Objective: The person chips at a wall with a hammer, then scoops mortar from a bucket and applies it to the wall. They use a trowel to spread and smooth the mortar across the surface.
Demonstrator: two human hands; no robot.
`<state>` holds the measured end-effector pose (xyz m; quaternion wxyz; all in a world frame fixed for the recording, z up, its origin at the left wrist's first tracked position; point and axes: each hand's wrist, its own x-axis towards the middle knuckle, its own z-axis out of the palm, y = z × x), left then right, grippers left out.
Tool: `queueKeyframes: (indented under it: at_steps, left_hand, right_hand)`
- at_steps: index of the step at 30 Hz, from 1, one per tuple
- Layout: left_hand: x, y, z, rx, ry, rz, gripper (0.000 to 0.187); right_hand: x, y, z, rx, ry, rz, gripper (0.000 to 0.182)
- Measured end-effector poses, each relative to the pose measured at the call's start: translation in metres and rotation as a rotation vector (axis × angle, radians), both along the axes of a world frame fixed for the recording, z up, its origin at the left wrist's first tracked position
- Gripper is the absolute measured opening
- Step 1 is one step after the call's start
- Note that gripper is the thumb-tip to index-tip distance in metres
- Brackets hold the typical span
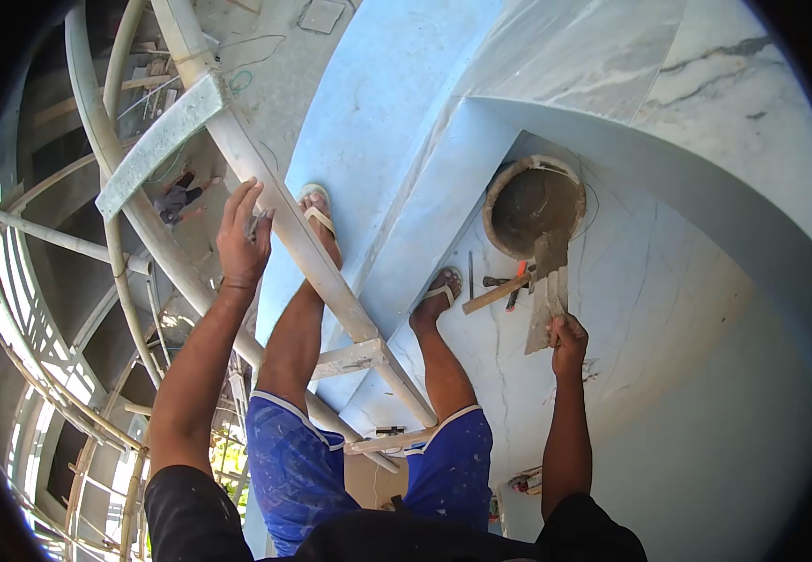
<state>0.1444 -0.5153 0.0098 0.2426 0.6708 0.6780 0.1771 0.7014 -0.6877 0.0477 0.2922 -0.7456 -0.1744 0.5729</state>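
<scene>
right grip (569, 342) clasps mortar-caked grey trowel (546, 290).

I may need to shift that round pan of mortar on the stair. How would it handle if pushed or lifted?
The mortar pan looks well filled with wet grey mix, so it is probably heavy. Its broad, low shape suggests it would slide rather than tip. The trowel in the right hand reaches its rim.
</scene>
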Motion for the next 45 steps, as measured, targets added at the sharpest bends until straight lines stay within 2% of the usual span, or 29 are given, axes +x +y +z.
queueKeyframes:
  at_steps: [2, 6, 9, 11, 13, 14, 15, 17, 18, 19, 20, 23, 32, 38, 45]
  left_hand:
    - [-0.024, 0.033, 0.006, 0.174, 0.126, 0.024, 0.048]
    - [-0.066, 0.117, 0.013, 0.368, 0.210, 0.143, 0.056]
    - [-0.096, 0.184, 0.005, 0.430, 0.295, 0.212, 0.058]
    - [-0.107, 0.225, -0.003, 0.438, 0.273, 0.248, 0.063]
    - [-0.111, 0.264, -0.012, 0.364, 0.302, 0.372, 0.070]
    - [-0.113, 0.280, -0.021, 0.319, 0.308, 0.445, 0.080]
    - [-0.113, 0.293, -0.021, 0.330, 0.301, 0.449, 0.080]
    - [-0.110, 0.320, -0.018, 0.123, 0.281, 0.634, 0.091]
    - [-0.106, 0.332, -0.012, 0.132, 0.270, 0.638, 0.091]
    - [-0.102, 0.341, -0.011, -0.021, 0.192, 0.696, 0.096]
    - [-0.101, 0.349, -0.007, -0.169, 0.112, 0.749, 0.102]
    - [-0.101, 0.354, -0.013, -0.255, 0.127, 0.768, 0.107]
    - [-0.096, 0.359, -0.013, -0.256, 0.190, 0.824, 0.101]
    - [-0.094, 0.364, -0.010, -0.297, 0.210, 0.824, 0.102]
    - [-0.091, 0.372, -0.010, -0.315, 0.226, 0.840, 0.105]
  right_hand:
    - [-0.016, 0.011, 0.015, -0.007, -0.004, 0.028, 0.031]
    - [-0.065, 0.050, 0.056, -0.052, -0.015, 0.114, 0.029]
    - [-0.122, 0.094, 0.078, -0.013, 0.020, 0.084, 0.027]
    - [-0.153, 0.125, 0.086, 0.058, 0.138, 0.068, 0.027]
    - [-0.190, 0.171, 0.099, 0.094, 0.178, 0.084, 0.027]
    - [-0.206, 0.190, 0.101, 0.146, 0.189, 0.070, 0.028]
    - [-0.223, 0.211, 0.105, 0.198, 0.201, 0.054, 0.029]
    - [-0.250, 0.261, 0.121, 0.203, 0.199, 0.050, 0.026]
    - [-0.263, 0.285, 0.126, 0.244, 0.217, 0.043, 0.026]
    - [-0.277, 0.311, 0.128, 0.280, 0.235, 0.039, 0.026]
    - [-0.288, 0.336, 0.131, 0.290, 0.232, 0.045, 0.026]
    - [-0.312, 0.405, 0.141, 0.377, 0.221, 0.054, 0.026]
    - [-0.333, 0.572, 0.150, 0.429, 0.010, 0.121, 0.025]
    - [-0.318, 0.629, 0.149, 0.348, -0.009, 0.005, 0.026]
    - [-0.265, 0.693, 0.105, 0.298, -0.016, -0.196, 0.026]
